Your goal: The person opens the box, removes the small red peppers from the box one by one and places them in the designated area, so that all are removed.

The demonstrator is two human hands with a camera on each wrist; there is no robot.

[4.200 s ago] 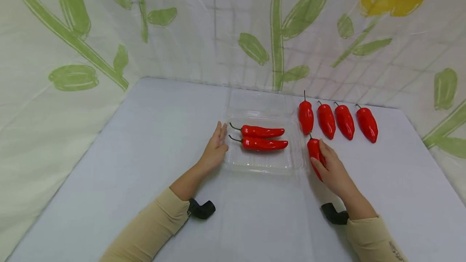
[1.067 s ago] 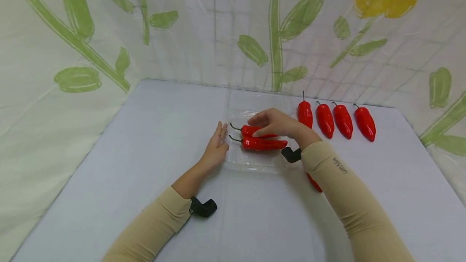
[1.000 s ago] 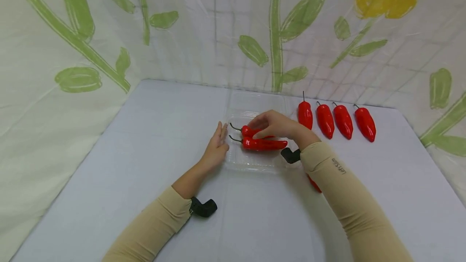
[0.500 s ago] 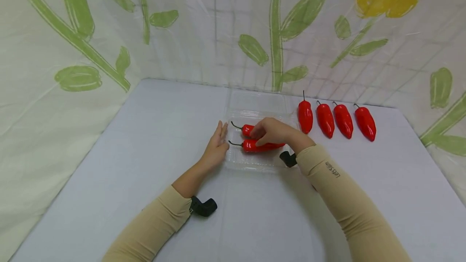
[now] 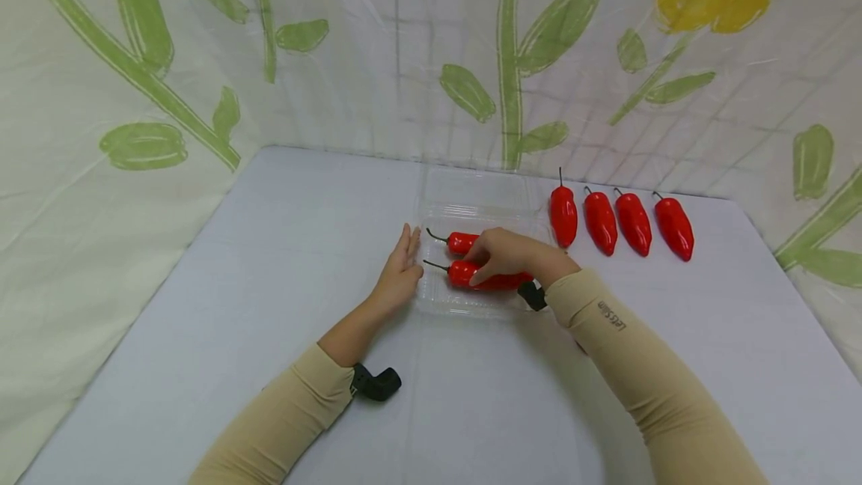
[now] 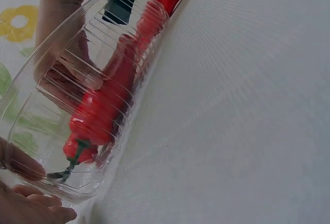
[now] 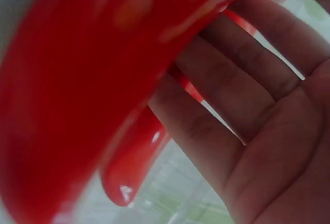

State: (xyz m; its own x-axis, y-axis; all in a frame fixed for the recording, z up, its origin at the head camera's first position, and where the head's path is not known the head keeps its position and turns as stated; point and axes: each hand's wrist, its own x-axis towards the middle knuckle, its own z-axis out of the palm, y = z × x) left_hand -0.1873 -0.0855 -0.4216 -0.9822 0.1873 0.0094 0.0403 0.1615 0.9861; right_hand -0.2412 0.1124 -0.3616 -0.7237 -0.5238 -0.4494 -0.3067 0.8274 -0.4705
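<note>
Over tray, mid-table: right hand curling round near pepper, settling it beside far pepper; left hand resting flat-fingered against tray's left wall, bracing; probably calling next for release, then reaching to row of four peppers.

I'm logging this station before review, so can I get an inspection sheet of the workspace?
Surface: pale table.
Job's things: clear plastic tray holding two red peppers; a third pepper under the right hand; four peppers in a row beside the tray.
Clutter: nothing seen.
Grippers: left hand, fingers straight, against the tray's left edge; right hand in the tray on a pepper, grip unclear.
Cables: nothing seen.
Surroundings: flower-printed sheeting.
</note>
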